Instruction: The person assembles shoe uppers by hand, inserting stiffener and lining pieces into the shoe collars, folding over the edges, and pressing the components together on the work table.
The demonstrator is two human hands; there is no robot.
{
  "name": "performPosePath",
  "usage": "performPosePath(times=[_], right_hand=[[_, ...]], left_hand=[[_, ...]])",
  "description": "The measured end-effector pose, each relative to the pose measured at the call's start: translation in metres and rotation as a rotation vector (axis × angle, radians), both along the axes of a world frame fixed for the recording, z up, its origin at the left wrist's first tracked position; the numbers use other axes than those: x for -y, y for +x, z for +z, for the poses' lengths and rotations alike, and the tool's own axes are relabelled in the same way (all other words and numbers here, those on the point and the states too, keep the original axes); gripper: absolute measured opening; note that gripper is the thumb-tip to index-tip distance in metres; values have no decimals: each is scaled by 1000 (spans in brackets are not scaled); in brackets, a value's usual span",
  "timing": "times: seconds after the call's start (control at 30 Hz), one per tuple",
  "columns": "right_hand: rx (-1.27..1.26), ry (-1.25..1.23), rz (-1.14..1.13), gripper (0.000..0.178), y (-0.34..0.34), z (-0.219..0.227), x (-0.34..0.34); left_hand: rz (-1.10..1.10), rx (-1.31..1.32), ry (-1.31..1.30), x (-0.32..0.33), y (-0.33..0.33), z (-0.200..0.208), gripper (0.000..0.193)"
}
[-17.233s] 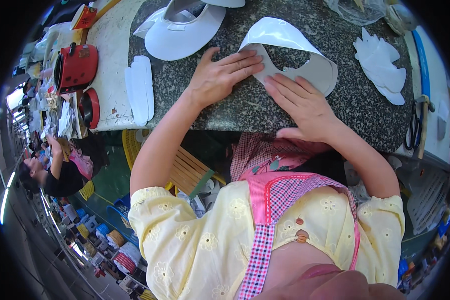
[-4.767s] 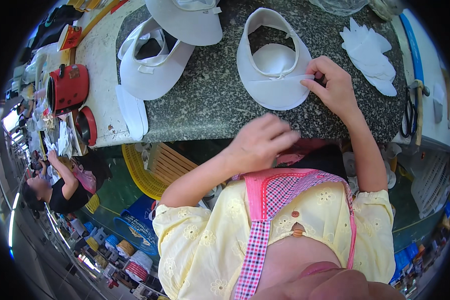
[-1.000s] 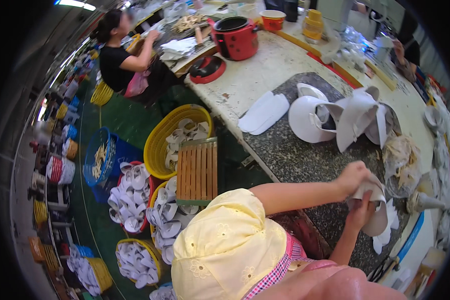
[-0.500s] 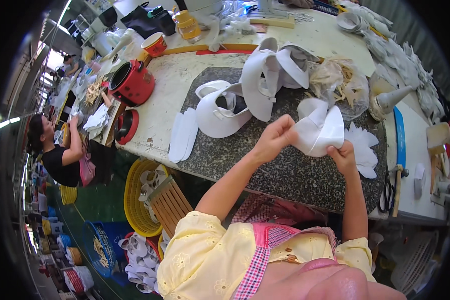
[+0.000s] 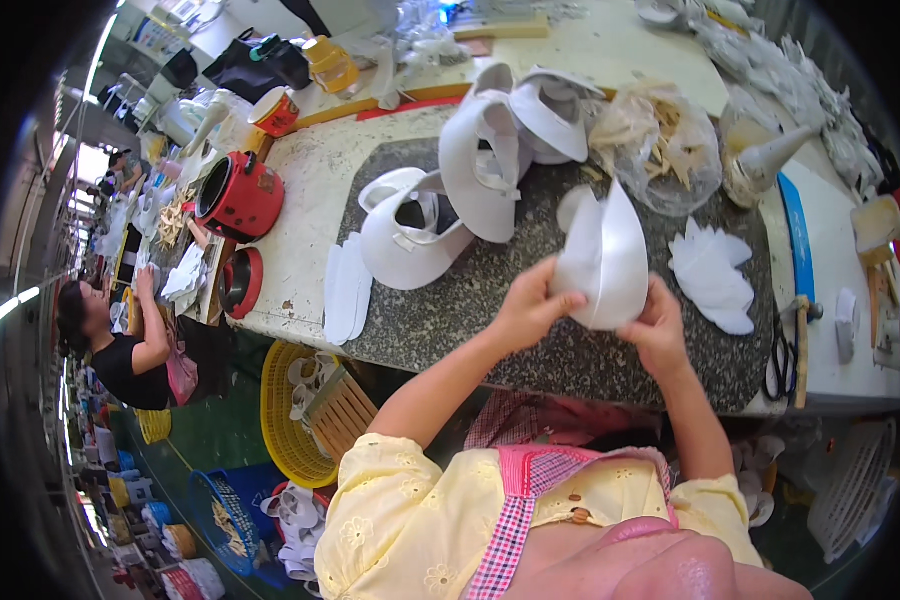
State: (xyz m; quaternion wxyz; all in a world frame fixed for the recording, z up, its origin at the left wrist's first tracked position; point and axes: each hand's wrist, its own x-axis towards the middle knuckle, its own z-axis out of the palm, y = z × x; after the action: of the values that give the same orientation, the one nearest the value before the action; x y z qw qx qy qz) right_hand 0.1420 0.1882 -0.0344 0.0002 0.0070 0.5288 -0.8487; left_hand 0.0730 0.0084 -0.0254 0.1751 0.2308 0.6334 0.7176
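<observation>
Two hands on it: your left hand (image 5: 536, 302) pinches the white visor piece (image 5: 615, 265) by its left edge, your right hand (image 5: 658, 322) its lower right, over the speckled surface (image 5: 450, 330). Half a second ago it sat flatter; now it peaks away from you. Red cup's (image 5: 275, 113) print: illegible. Yellow basket (image 5: 276, 430) holds white pieces (image 5: 306, 375); clear bag (image 5: 698, 183), tan scraps (image 5: 667, 150).

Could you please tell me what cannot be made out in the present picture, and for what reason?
All in the head view:
- Left hand: partly hidden behind the white piece.
- White piece: its far side is turned away.
- Yellow basket: partly covered by the slatted board.
- Co-worker: too small to tell what is handled.
- Red pot: its bottom inside is not visible.
</observation>
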Motion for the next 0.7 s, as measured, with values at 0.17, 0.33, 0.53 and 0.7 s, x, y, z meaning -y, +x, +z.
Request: performPosePath(times=[0.17, 0.33, 0.53, 0.7], right_hand=[[-173, -199, -47, 53, -28, 39, 5], [-208, -215, -41, 55, -32, 48, -8], [-264, 85, -21, 50, -28, 43, -23], [-144, -160, -50, 49, -30, 28, -15]], left_hand=[[27, 417, 440, -23, -18, 35, 27], [-26, 392, 473, -30, -35, 45, 29], [-116, 221, 367, -21, -50, 46, 30], [-32, 363, 268, -22, -49, 34, 30]])
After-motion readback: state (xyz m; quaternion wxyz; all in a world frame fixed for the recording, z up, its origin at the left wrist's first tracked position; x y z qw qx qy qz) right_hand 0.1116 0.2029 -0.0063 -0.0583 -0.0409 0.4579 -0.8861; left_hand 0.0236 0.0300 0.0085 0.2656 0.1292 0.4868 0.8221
